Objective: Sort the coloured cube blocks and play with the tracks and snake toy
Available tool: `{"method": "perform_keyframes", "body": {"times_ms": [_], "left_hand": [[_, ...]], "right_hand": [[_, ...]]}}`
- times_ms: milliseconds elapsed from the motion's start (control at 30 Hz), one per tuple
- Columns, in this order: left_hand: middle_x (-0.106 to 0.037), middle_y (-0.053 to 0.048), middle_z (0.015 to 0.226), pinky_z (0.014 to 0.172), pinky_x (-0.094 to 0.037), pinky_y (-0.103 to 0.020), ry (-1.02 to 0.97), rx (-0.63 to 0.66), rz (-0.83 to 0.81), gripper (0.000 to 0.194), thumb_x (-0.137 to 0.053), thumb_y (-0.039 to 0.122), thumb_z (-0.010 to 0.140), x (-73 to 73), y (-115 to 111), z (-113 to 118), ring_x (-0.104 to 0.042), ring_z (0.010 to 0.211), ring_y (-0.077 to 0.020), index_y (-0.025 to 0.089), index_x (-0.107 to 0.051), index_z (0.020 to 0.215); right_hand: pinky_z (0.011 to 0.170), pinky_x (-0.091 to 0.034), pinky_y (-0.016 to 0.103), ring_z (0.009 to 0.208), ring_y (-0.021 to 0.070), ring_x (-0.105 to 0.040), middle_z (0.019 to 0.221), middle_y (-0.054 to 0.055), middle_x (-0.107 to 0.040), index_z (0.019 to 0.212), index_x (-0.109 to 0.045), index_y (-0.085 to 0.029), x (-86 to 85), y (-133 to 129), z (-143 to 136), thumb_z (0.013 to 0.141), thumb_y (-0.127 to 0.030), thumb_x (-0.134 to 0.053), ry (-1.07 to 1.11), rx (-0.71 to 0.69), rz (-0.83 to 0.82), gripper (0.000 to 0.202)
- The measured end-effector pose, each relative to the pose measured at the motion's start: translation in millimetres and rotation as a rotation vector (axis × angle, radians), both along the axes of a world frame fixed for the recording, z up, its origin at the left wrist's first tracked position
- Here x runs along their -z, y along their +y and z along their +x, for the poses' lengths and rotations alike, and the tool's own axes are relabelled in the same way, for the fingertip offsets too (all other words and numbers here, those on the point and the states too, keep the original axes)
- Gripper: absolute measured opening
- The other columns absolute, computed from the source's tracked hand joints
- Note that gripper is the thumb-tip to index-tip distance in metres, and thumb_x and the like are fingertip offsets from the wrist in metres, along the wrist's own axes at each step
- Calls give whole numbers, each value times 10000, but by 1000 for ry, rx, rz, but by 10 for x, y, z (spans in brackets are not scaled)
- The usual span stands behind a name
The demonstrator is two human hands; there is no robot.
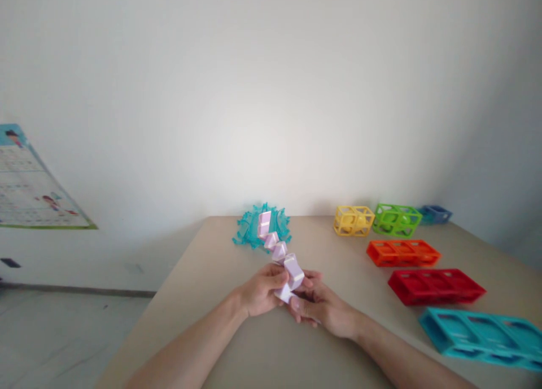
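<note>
Fingers (314, 275) of the left hand (263, 292) and right hand (332, 311) are closed around the near end of a lilac snake puzzle (293, 269), the left thumb pressed along one side and the right thumb at the lowest segment. The puzzle, held over the near middle of the tabletop (355, 287), consists of smooth, glossy wedge-shaped segments with pale edges, joined in a zigzag chain; its free end extends away from the hands and overlaps, in this view, a cluster of translucent teal plastic pieces (244, 232) with curved, branching outlines. Whether the two touch cannot be determined. Along the right side lie open-framed plastic blocks: a yellow two-cell frame (348, 224) and a lime-green frame (396, 221), both with rounded forms inside; a dark blue block (439, 214) at the far corner; then, progressively nearer, an orange three-cell block (404, 254), a red three-cell block (436, 287) and a turquoise block (486, 335) with rounded openings, cut off by the view's edge. The tabletop is matt beige, the wall (271, 95) plain and pale, the floor (63, 332) light grey with marble-like veining. At left, a poster (31, 180) bears cartoon figures, a blue heading band, a green lower border and rows of print too small to read.
</note>
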State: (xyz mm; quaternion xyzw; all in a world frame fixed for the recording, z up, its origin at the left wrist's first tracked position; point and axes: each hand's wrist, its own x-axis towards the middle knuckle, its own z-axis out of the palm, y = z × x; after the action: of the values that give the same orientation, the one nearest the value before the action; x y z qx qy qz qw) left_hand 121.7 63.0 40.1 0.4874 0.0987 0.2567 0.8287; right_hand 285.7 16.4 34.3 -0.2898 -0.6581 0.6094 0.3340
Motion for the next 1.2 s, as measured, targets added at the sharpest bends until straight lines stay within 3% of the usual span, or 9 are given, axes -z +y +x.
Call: {"method": "perform_keyframes", "body": {"times_ms": [133,300,367,533,700,800,1000,1200], "left_hand": [[-654,-194,1172,536,-543,-332,2,-167,34,397,-741,450,704,11,17,21,-651,899,-307,107,-757,902],[-733,-144,1001,835,-484,-369,69,-374,155,344,-763,389,706,74,101,-3,-657,913,-271,111,-773,909],[-744,-119,958,870,-456,-358,106,-426,213,323,-756,363,721,89,127,-14,-651,915,-258,123,-769,937],[-750,-83,886,774,-463,-303,235,-529,389,325,-729,364,749,51,133,-27,-654,831,-229,146,-756,989],[-746,-80,901,792,-474,-304,260,-585,462,306,-698,384,771,-8,98,-22,-657,847,-229,141,-754,949],[-739,-69,846,737,-484,-284,276,-646,456,292,-726,383,738,-1,90,-1,-655,786,-208,132,-737,887],[-690,-25,678,580,-455,-222,297,-910,477,251,-756,364,690,-17,45,79,-601,610,-139,137,-667,748],[-721,-63,748,682,-497,-271,241,-1042,364,264,-751,375,695,-13,-23,178,-651,688,-170,137,-654,754]], "right_hand": [[438,-224,221,456,68,-322,569,-48,-392,669,-463,-173,-5,20,-12,885,-533,-513,-74,80,70,423],[520,-247,232,572,91,-322,629,-41,-371,705,-492,-164,-88,1,12,921,-424,-483,-259,241,284,338],[535,-242,236,589,98,-321,636,-40,-373,724,-517,-161,-109,-15,25,918,-395,-488,-359,320,359,306],[535,-239,244,573,111,-359,620,-30,-439,751,-564,-164,-95,-44,22,922,-396,-469,-540,463,463,304],[547,-269,246,576,133,-444,649,-5,-549,775,-580,-178,-77,-72,-18,929,-370,-451,-621,544,510,278],[570,-285,250,597,146,-499,704,10,-612,797,-576,-188,-92,-93,-41,920,-348,-474,-686,597,568,227],[583,-303,247,660,167,-586,811,21,-666,906,-569,-216,-106,-115,-100,939,-349,-461,-761,661,672,174],[577,-288,256,675,176,-605,829,23,-659,932,-579,-220,-120,-110,-123,945,-354,-461,-827,736,746,178]]}}
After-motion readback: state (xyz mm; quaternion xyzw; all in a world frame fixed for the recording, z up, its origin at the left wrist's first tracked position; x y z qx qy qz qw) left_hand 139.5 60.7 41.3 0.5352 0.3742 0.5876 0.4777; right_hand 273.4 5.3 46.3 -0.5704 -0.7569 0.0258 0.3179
